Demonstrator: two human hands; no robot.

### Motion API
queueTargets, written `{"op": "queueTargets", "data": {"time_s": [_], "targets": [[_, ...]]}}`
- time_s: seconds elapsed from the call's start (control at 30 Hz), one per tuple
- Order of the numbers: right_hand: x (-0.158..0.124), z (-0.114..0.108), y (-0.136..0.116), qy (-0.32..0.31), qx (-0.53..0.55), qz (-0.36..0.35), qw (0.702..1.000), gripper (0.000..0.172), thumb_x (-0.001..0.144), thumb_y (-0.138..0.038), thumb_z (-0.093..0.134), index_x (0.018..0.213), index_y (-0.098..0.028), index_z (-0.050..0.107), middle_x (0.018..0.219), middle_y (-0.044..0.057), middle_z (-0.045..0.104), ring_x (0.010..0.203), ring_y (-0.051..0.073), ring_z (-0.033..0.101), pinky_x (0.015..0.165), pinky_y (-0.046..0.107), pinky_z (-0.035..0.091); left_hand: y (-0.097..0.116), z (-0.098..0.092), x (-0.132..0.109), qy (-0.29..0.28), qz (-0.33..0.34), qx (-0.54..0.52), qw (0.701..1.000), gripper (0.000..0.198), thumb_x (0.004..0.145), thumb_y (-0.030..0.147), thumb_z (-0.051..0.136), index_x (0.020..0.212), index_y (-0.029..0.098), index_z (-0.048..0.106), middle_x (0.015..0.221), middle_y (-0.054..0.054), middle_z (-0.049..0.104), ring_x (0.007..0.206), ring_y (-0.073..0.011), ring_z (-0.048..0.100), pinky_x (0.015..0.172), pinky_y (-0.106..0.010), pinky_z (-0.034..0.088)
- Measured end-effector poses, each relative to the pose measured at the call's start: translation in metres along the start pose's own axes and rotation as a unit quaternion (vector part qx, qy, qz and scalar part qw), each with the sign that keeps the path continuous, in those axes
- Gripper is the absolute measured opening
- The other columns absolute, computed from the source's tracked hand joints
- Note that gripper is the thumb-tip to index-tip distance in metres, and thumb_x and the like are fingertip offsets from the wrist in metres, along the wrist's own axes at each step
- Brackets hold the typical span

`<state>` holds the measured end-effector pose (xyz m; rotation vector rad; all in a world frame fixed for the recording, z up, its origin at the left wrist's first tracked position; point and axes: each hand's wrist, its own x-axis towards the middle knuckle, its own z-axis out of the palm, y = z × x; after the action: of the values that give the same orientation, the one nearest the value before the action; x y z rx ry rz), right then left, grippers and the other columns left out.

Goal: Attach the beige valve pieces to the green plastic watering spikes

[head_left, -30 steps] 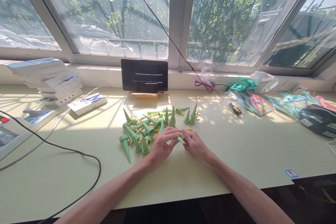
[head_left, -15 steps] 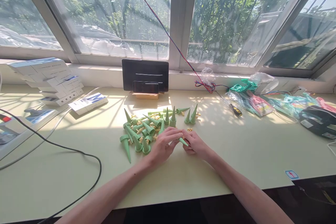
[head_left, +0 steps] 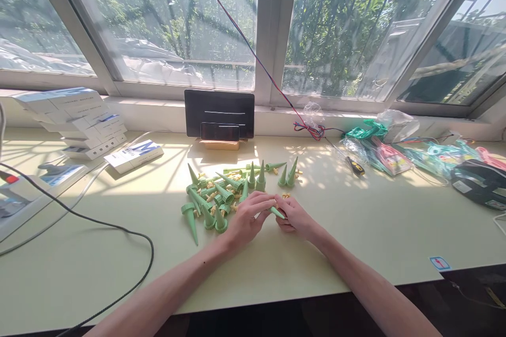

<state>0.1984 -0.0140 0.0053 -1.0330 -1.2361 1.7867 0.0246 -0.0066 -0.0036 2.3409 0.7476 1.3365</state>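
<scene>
My left hand [head_left: 247,218] and my right hand [head_left: 294,217] meet over the pale green table [head_left: 356,231], both closed round one green cone spike [head_left: 277,212] whose tip pokes out between them. Just left and behind lies a pile of green cone spikes [head_left: 213,197] mixed with small yellow pieces. Several more spikes [head_left: 261,176] stand upright behind my hands, and a pair [head_left: 288,174] stands a little to the right.
A tablet and phone on a wooden stand [head_left: 219,121] lean at the window sill. Stacked white boxes [head_left: 79,118] sit far left, a black cable [head_left: 98,226] loops across the left, and a screwdriver [head_left: 353,164] and plastic bags [head_left: 395,150] lie at the right.
The spike's tip has swung slightly down and to the right between my hands. The hands stay in the same spot.
</scene>
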Motion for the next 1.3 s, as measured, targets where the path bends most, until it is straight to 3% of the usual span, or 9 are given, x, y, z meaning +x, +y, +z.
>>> {"op": "queueTargets", "data": {"time_s": [0.27,0.43,0.73,0.83,1.0,1.17,1.3], "targets": [[0.009,-0.007,0.009,0.017,-0.026,-0.073,0.997,0.064,0.084,-0.07,0.056,0.052,-0.022,0.029,0.045,-0.01,0.019,0.039,0.004,0.015,0.038,0.023,0.01,0.003,0.005,-0.001,0.02,-0.134,-0.102,0.986,0.02,0.089,0.022,0.066,0.107,0.023,0.075,0.11,-0.008,0.074,0.1,-0.0208,0.069,0.087,-0.035,0.058],[0.009,-0.007,0.008,0.039,-0.063,-0.126,0.989,0.063,0.087,-0.069,0.052,0.051,-0.022,0.029,0.045,-0.009,0.02,0.039,0.005,0.018,0.039,0.025,0.013,0.002,0.005,-0.002,0.022,-0.151,-0.113,0.982,0.02,0.089,0.024,0.067,0.107,0.024,0.075,0.118,-0.008,0.072,0.109,-0.0236,0.068,0.095,-0.039,0.057],[0.01,-0.01,0.012,0.098,-0.153,-0.174,0.968,0.062,0.091,-0.067,0.046,0.051,-0.021,0.033,0.045,-0.006,0.027,0.042,0.008,0.025,0.043,0.026,0.02,0.006,0.007,-0.001,0.034,-0.166,-0.097,0.981,0.018,0.089,0.026,0.066,0.104,0.023,0.076,0.116,-0.009,0.073,0.109,-0.0252,0.068,0.092,-0.041,0.058],[0.007,-0.011,0.014,0.157,-0.166,-0.213,0.95,0.058,0.094,-0.062,0.045,0.054,-0.021,0.034,0.047,-0.005,0.031,0.045,0.009,0.027,0.045,0.026,0.023,0.008,0.009,-0.002,0.044,-0.169,-0.09,0.98,0.018,0.089,0.028,0.066,0.102,0.022,0.076,0.112,-0.008,0.074,0.106,-0.0248,0.069,0.092,-0.04,0.058],[0.002,-0.012,0.017,0.237,-0.217,-0.278,0.905,0.04,0.096,-0.054,0.047,0.074,-0.02,0.049,0.055,-0.006,0.036,0.049,0.01,0.031,0.046,0.024,0.026,0.014,0.01,-0.004,0.039,-0.191,-0.069,0.978,0.016,0.089,0.032,0.066,0.095,0.02,0.074,0.089,-0.003,0.074,0.081,-0.0177,0.068,0.078,-0.031,0.056],[-0.004,-0.007,0.02,0.223,-0.296,-0.338,0.865,0.028,0.093,-0.044,0.051,0.098,-0.019,0.063,0.059,-0.003,0.047,0.051,0.012,0.04,0.048,0.025,0.034,0.019,0.01,-0.005,0.007,-0.181,-0.015,0.983,0.016,0.089,0.032,0.065,0.081,0.018,0.069,0.072,0.001,0.065,0.066,-0.0134,0.057,0.064,-0.026,0.047],[-0.007,-0.001,0.019,0.209,-0.33,-0.35,0.852,0.025,0.088,-0.04,0.056,0.1,-0.019,0.066,0.059,-0.003,0.05,0.051,0.012,0.041,0.049,0.025,0.037,0.02,0.009,-0.005,-0.003,-0.164,-0.008,0.986,0.014,0.091,0.029,0.061,0.085,0.02,0.071,0.074,-0.001,0.066,0.069,-0.0145,0.057,0.064,-0.026,0.045]]}}
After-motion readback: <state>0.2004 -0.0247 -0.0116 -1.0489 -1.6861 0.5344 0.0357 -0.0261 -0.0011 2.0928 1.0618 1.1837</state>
